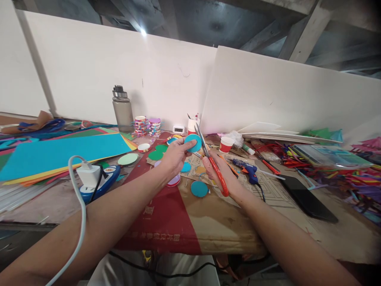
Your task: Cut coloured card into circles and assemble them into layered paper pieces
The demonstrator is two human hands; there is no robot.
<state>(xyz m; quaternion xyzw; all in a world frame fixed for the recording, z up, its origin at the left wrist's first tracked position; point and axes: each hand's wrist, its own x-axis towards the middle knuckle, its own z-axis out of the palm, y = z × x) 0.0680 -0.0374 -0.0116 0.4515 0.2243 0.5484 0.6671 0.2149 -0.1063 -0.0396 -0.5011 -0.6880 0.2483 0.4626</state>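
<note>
Here, teal disc (193, 142) against scissors (212, 163)

Two hands (178, 157) (214, 169), one scissors (212, 163), two cups (226, 144) (193, 125).

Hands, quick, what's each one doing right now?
Left hand: closed on a teal paper circle.
Right hand: closed on the orange scissors, blades at the circle's edge.

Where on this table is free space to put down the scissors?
Bare cardboard lies at the near edge, between the red sheet and the black phone. Around the teal circle and glue gun it is crowded; the coloured paper stack fills the left.
</note>
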